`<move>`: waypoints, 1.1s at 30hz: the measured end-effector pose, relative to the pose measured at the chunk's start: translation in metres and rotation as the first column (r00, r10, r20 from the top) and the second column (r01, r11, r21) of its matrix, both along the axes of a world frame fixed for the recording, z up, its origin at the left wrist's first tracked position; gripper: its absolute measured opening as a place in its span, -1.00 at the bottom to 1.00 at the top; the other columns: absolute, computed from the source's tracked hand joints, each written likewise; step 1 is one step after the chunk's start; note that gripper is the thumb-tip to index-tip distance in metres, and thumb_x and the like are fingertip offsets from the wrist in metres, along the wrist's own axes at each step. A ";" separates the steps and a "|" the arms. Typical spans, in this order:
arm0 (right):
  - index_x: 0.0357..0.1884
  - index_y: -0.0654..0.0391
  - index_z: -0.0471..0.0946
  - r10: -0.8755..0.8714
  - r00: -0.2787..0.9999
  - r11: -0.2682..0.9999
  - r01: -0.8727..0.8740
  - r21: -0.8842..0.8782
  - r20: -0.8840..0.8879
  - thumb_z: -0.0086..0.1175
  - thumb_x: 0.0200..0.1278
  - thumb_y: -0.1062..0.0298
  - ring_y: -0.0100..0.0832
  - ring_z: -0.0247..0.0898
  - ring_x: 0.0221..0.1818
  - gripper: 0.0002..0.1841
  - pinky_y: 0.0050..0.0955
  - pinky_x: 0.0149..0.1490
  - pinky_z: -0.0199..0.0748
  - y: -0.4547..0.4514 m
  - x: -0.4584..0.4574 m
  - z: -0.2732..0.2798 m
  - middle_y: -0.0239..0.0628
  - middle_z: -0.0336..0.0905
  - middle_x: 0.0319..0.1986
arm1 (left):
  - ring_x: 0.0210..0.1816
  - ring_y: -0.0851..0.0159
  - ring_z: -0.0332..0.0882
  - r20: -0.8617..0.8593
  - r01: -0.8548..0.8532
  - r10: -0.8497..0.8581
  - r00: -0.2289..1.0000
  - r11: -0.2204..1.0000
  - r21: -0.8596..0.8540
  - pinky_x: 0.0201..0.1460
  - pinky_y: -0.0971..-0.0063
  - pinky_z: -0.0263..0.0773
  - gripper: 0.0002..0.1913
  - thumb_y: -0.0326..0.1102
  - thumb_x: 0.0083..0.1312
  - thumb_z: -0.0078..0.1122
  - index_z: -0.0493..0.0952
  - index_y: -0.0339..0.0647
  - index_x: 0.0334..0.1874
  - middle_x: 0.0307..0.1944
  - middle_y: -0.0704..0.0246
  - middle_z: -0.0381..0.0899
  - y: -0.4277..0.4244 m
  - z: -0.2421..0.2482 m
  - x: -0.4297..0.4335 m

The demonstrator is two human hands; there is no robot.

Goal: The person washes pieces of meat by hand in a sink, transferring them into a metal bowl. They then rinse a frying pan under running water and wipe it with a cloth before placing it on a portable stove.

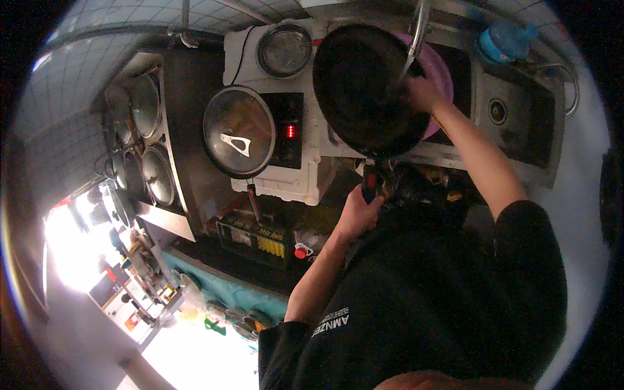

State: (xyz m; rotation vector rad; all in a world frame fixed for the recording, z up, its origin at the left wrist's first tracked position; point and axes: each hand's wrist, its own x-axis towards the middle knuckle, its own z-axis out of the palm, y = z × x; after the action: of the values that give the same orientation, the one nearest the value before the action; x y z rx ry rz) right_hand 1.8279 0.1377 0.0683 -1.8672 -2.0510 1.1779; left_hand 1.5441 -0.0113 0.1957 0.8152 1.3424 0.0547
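Observation:
My left hand (358,212) grips the handle (371,187) of a large black wok (363,92). The wok is tilted under a metal faucet (418,34), above a pink basin (441,75) that it partly covers. My right hand (423,93), blurred, reaches over the wok's right side close to the faucet's spout. Something dark shows at its fingers, but I cannot tell what it is or whether it is held.
Left of the wok, a lidded frying pan (239,131) sits on an induction cooktop (287,146) with lit red digits. Behind it is a round metal pan (284,50). A sink (507,114) and a blue plastic bottle (504,43) are at right. A green crate (251,243) stands below.

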 end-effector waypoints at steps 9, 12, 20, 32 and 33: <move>-0.05 0.04 0.64 0.214 0.920 0.977 -0.195 0.089 -0.329 0.24 0.15 0.19 -0.09 0.50 0.06 -0.67 -0.20 0.17 0.42 0.012 -0.051 -0.023 -0.09 0.62 -0.07 | -0.43 0.47 0.47 0.004 0.054 -0.054 0.999 0.998 0.024 -0.44 0.50 0.42 -0.76 -0.39 0.30 0.15 0.46 -0.26 -0.02 -0.34 0.38 0.57 -0.001 -0.001 0.007; -0.04 0.05 0.64 0.137 0.977 0.990 -0.143 -0.023 -0.165 0.21 0.18 0.23 -0.12 0.51 0.06 -0.70 -0.24 0.18 0.42 0.021 -0.037 -0.010 -0.07 0.61 -0.05 | -0.48 0.48 0.44 0.088 -0.027 0.030 0.996 0.999 -0.036 -0.48 0.52 0.39 -0.76 -0.39 0.30 0.15 0.44 -0.24 -0.02 -0.39 0.41 0.55 0.000 0.004 0.005; 0.00 0.10 0.60 0.177 0.889 0.965 -0.073 0.252 -0.421 0.20 0.18 0.24 -0.08 0.52 0.03 -0.65 -0.21 0.15 0.45 -0.010 -0.061 -0.021 -0.05 0.61 -0.06 | -0.64 0.49 0.34 0.052 -0.023 0.025 0.998 0.998 -0.055 -0.64 0.54 0.26 -0.81 -0.40 0.32 0.13 0.41 -0.19 -0.06 -0.53 0.46 0.46 0.001 0.008 0.010; 0.01 0.04 0.59 0.073 0.986 0.983 -0.045 0.177 -0.152 0.19 0.15 0.25 -0.01 0.53 0.00 -0.65 -0.10 0.10 0.47 0.006 -0.073 -0.011 -0.02 0.60 -0.06 | -0.62 0.46 0.38 0.018 0.070 -0.070 0.997 0.996 -0.049 -0.62 0.51 0.31 -0.76 -0.35 0.32 0.17 0.38 -0.23 -0.05 -0.54 0.43 0.46 0.000 0.004 0.006; -0.02 0.04 0.61 0.105 0.979 0.991 -0.088 0.101 -0.172 0.20 0.14 0.27 0.00 0.53 -0.01 -0.67 -0.07 0.08 0.49 0.005 -0.071 -0.008 -0.01 0.60 -0.07 | -0.62 0.47 0.38 0.016 0.079 -0.078 0.997 0.995 -0.056 -0.62 0.52 0.31 -0.75 -0.35 0.32 0.18 0.38 -0.24 -0.04 -0.54 0.43 0.46 0.001 0.006 0.005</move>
State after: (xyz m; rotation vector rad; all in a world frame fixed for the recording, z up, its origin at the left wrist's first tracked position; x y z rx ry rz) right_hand 1.7573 0.1427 0.0607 -1.5765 -2.0803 1.2007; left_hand 1.5487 -0.0106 0.2018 0.8173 1.2926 -0.0394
